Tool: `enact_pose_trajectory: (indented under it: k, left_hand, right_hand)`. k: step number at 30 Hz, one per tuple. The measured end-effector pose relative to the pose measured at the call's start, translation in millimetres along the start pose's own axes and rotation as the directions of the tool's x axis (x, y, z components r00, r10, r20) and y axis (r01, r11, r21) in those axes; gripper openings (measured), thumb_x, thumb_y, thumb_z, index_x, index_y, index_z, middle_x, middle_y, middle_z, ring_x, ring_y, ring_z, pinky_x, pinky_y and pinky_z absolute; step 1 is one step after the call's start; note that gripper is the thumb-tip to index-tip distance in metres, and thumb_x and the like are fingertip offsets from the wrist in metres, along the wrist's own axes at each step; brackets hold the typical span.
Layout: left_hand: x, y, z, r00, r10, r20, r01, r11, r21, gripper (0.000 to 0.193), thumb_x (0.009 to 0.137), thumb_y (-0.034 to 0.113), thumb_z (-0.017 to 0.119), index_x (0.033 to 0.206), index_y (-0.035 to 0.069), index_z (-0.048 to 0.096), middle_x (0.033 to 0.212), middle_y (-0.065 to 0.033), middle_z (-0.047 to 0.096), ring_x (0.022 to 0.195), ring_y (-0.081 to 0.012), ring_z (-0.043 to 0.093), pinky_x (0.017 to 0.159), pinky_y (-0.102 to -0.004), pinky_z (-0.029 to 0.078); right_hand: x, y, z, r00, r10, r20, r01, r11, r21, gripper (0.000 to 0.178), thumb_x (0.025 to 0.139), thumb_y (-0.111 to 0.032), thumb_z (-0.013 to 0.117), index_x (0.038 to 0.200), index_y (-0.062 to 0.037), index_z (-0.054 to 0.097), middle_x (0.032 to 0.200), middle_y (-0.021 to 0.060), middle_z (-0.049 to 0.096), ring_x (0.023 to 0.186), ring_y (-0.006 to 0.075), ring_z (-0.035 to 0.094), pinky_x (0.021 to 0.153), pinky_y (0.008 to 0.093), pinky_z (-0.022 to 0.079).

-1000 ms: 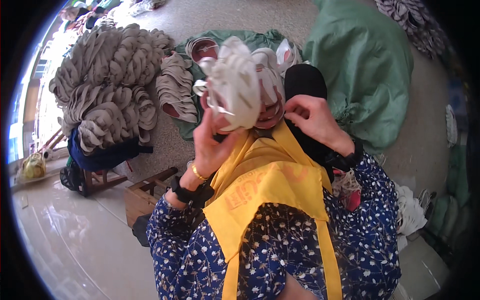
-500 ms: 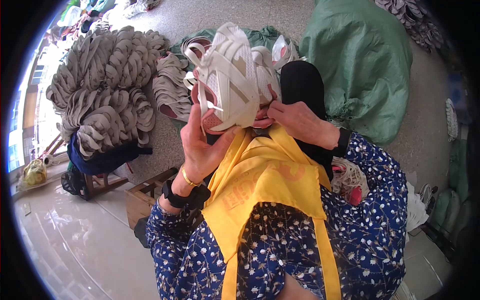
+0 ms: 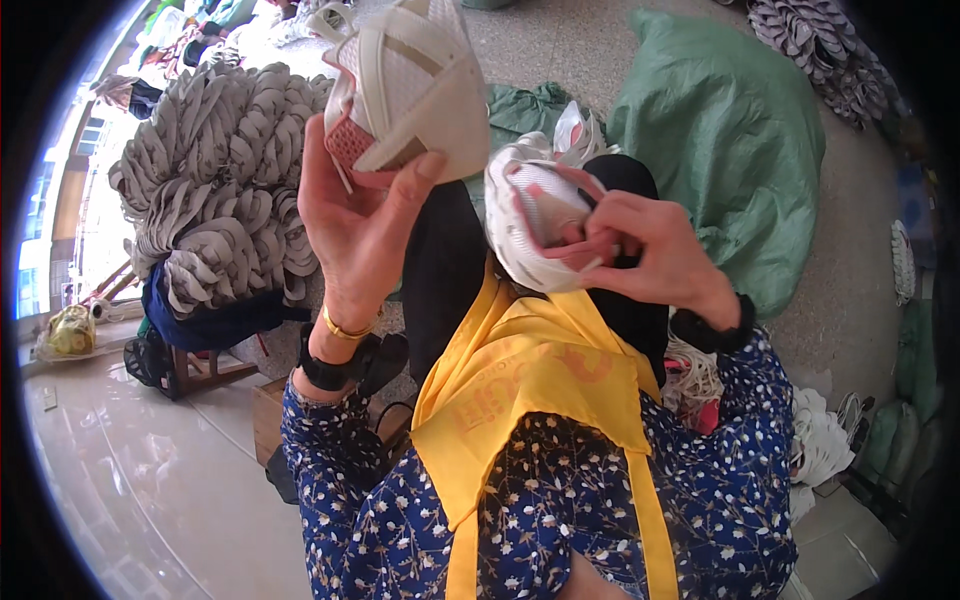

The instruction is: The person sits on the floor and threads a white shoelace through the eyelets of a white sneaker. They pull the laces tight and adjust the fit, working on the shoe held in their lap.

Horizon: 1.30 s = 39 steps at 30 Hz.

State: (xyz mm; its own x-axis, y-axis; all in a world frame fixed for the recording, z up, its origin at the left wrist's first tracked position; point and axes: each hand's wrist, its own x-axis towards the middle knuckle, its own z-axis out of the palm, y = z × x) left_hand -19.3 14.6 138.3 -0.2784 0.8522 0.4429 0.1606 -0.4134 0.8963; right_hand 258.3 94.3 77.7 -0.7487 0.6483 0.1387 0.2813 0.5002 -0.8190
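Note:
My left hand (image 3: 350,215) is raised at the left and closed on a white shoe upper (image 3: 425,95) with beige straps and a pink mesh lining. The thumb lies along its lower edge; the fingers go behind it. Lower and to the right, my right hand (image 3: 665,245) pinches the pink-lined edge of a second white shoe upper (image 3: 520,230), whose opening faces up. This second upper rests over my lap, just above the yellow apron (image 3: 530,390). The two uppers are apart. Some of the right fingertips are hidden inside the opening.
Large stacks of grey shoe pieces (image 3: 225,170) stand on a stool at the left. A full green sack (image 3: 720,160) lies ahead to the right. White laces (image 3: 690,375) hang by my right side. A wooden box (image 3: 270,420) is near my left elbow.
My left hand has lifted its shoe upper up and to the left, away from the other. My right hand has moved slightly right and down, turning the second upper's opening upward.

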Motion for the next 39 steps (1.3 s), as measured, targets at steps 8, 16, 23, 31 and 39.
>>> enact_pose_trajectory:
  k: [8,16,23,31,39]
  left_hand:
    - [9.2,-10.9,-20.2,0.998,-0.023,-0.055,0.018,0.996,-0.085,0.051,0.093,0.004,0.077,0.136,-0.002,0.048,0.124,-0.0087,0.064,0.113,-0.0150,0.063,0.096,-0.0302,0.055]
    - [-31.9,-30.7,-15.5,0.977,-0.212,0.026,0.214,0.969,-0.122,0.054,0.093,-0.002,0.073,0.139,-0.003,0.046,0.127,-0.0101,0.063,0.115,-0.0168,0.064,0.096,-0.0309,0.056]
    - [-69.7,-64.6,14.1,0.902,-0.021,0.431,-0.200,0.865,0.461,0.041,0.071,-0.004,0.076,0.109,0.004,0.059,0.097,-0.0150,0.059,0.097,-0.0397,0.059,0.086,-0.0457,0.049]
    - [-84.8,-101.1,33.7,0.767,-0.100,0.633,-0.396,0.703,0.591,0.039,0.081,0.000,0.066,0.118,0.007,0.057,0.103,-0.0138,0.053,0.104,-0.0349,0.053,0.099,-0.0476,0.044]
    - [-72.7,-105.0,36.8,0.770,-0.081,0.633,-0.271,0.857,0.439,0.047,0.078,0.001,0.071,0.122,0.007,0.056,0.110,-0.0158,0.053,0.108,-0.0375,0.052,0.112,-0.0498,0.039]
  right_hand:
    - [-86.2,107.5,-81.2,0.644,0.614,-0.456,0.171,0.466,0.868,0.051,0.104,-0.041,0.054,0.138,-0.0022,0.054,0.117,0.0093,0.063,0.103,0.0178,0.059,0.082,0.0329,0.051]
    - [-100.4,161.1,-109.9,0.708,0.533,-0.464,0.492,0.099,0.865,0.035,0.104,-0.035,0.059,0.117,-0.0033,0.056,0.102,0.0062,0.056,0.092,0.0191,0.056,0.074,0.0325,0.049]
    - [-75.3,132.4,-81.9,0.690,0.551,-0.469,0.304,0.367,0.879,0.046,0.108,-0.045,0.052,0.126,-0.0037,0.062,0.099,0.0028,0.065,0.073,0.0077,0.054,0.069,0.0264,0.044]
    - [-43.3,75.4,-33.0,0.704,0.465,-0.537,0.152,0.640,0.753,0.059,0.107,-0.044,0.054,0.150,-0.0043,0.047,0.114,0.0015,0.066,0.076,0.0053,0.051,0.068,0.0234,0.044]
    - [-35.7,41.1,7.5,0.936,0.068,-0.347,0.056,0.941,0.335,0.032,0.088,-0.003,0.074,0.119,-0.0010,0.065,0.107,0.0037,0.067,0.081,0.0113,0.060,0.072,0.0229,0.047]
